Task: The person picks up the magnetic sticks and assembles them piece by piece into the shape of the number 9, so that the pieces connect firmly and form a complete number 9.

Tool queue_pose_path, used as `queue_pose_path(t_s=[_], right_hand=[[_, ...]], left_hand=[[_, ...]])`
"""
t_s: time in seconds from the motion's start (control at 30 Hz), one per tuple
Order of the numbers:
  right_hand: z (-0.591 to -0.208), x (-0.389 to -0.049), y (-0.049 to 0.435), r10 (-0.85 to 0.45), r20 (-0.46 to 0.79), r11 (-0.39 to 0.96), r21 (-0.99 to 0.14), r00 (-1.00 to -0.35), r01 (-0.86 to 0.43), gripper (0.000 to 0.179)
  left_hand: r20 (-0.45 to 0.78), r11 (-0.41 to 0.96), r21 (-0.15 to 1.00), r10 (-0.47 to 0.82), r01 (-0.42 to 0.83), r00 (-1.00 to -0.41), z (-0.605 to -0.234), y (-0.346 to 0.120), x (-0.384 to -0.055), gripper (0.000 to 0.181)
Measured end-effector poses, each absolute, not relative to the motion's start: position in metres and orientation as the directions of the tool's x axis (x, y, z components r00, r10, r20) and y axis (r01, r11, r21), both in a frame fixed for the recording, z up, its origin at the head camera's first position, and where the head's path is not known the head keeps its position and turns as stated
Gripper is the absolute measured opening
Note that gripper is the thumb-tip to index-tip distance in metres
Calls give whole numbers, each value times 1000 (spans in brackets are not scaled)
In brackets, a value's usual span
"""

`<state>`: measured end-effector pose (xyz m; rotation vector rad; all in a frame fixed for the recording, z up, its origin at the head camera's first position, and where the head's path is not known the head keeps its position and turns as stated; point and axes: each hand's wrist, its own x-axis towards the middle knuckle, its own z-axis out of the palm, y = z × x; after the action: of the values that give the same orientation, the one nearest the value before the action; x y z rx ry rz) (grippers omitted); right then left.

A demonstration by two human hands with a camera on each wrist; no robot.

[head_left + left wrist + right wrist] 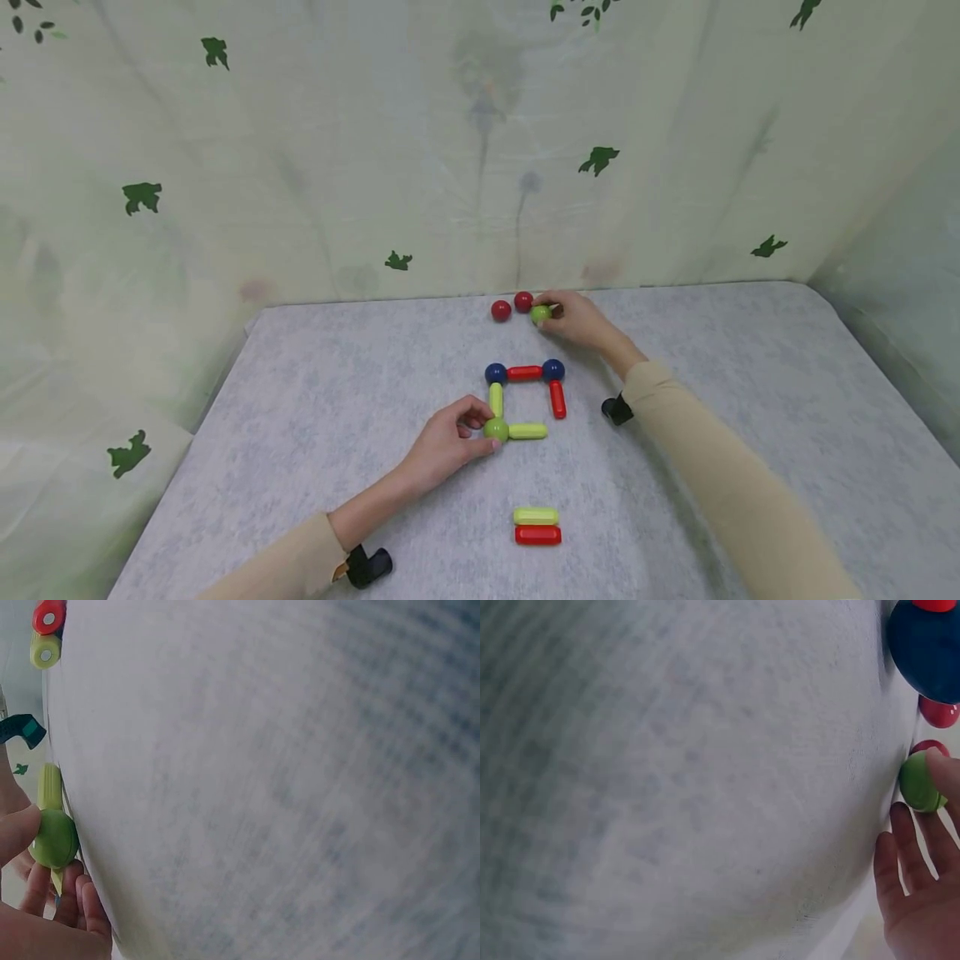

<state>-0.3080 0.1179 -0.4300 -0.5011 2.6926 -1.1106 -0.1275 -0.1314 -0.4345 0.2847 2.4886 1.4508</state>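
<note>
My left hand (pixel 448 437) pinches a green ball (pixel 497 429) between thumb and fingers at the near left corner of a frame of balls and rods. From that ball one yellow-green rod (pixel 528 431) points right and another yellow-green rod (pixel 496 400) runs back to a blue ball (pixel 496 373). A red rod (pixel 524 372) links it to a second blue ball (pixel 553 370), from which another red rod (pixel 557 400) comes forward. At the table's back, my right hand (pixel 576 320) pinches another green ball (pixel 919 782) beside a red ball (pixel 523 302).
A second red ball (pixel 501 311) lies left of the first, near the table's back edge. In front of the frame, a loose yellow-green rod (pixel 536 516) and a red rod (pixel 537 535) lie side by side. A leaf-printed curtain (pixel 337 167) hangs behind the table (pixel 315 367).
</note>
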Motion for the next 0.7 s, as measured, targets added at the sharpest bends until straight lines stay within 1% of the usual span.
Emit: queue_pose_path(t_s=[0.2, 0.4, 0.7], right_hand=[[-430, -304, 120, -369, -48, 688, -686, -928, -238, 39], [-424, -295, 123, -374, -66, 686, -691, -925, -228, 40], [-410, -273, 127, -396, 13, 669, -681, -918, -298, 42]], left_hand=[[-117, 487, 873, 287, 39, -951, -435, -131, -127, 28], [-114, 488, 872, 289, 44, -950, -435, -132, -127, 28], [-100, 492, 869, 293, 60, -951, -434, -132, -128, 29]])
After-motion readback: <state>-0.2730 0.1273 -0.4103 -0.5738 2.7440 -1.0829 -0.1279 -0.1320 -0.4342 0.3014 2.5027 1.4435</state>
